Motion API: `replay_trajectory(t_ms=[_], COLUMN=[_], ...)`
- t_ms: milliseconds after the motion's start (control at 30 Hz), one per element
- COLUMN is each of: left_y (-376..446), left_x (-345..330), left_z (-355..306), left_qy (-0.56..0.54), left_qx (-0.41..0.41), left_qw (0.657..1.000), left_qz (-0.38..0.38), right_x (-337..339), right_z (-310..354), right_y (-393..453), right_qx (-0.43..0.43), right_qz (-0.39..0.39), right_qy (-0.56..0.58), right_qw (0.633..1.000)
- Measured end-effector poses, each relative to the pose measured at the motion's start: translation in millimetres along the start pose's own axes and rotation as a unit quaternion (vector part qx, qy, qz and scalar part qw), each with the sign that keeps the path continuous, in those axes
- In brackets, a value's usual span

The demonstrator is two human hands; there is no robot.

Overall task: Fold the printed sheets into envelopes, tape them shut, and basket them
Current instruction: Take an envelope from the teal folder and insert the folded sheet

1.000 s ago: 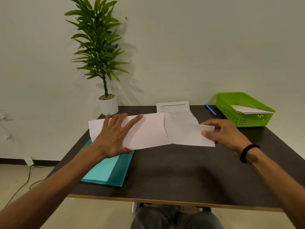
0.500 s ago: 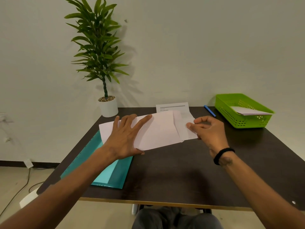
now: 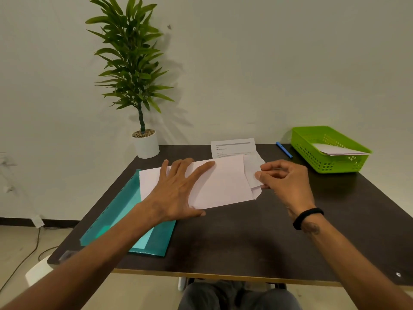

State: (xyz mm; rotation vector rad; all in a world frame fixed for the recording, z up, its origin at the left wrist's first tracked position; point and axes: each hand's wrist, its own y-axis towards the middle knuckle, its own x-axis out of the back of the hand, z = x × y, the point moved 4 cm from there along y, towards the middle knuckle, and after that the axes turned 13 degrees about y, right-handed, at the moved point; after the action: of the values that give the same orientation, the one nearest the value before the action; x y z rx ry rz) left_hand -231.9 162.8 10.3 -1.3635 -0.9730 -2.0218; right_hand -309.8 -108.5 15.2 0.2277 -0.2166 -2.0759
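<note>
Head view: thin white folded paper sheet at frame centre on dark counter, pinned by left hand, fingers spread; right hand pinches right flap. Light, floppy, crease-prone; best gripped at edges.

In the middle of the frame a white envelope lies on a dark table. The left hand presses flat on its left part, fingers spread. The right hand pinches a folded sheet sticking out of the envelope's right end. Behind them lies a printed sheet. A teal folder sits lower left, a potted plant upper left, and a green basket holding paper at right, a blue pen beside it.
</note>
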Motion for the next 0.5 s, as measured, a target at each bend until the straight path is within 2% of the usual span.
replay_trajectory(t_ms=[100, 300, 500], left_y=[-0.2, 0.2, 0.9], left_x=[2.6, 3.6, 4.1], left_z=[-6.7, -14.8, -21.3], left_qy=[-0.001, -0.019, -0.044], left_qx=[-0.009, -0.003, -0.004], left_qw=[1.000, 0.999, 0.998], left_qz=[-0.009, -0.033, -0.046], right_x=[-2.7, -6.3, -5.6], right_z=[5.0, 5.7, 5.7], right_y=[-0.4, 2.3, 3.0], right_qx=[0.010, -0.025, -0.106], right_qz=[0.013, 0.041, 0.152], right_qy=[-0.043, -0.082, -0.060], right_qw=[0.999, 0.995, 0.981])
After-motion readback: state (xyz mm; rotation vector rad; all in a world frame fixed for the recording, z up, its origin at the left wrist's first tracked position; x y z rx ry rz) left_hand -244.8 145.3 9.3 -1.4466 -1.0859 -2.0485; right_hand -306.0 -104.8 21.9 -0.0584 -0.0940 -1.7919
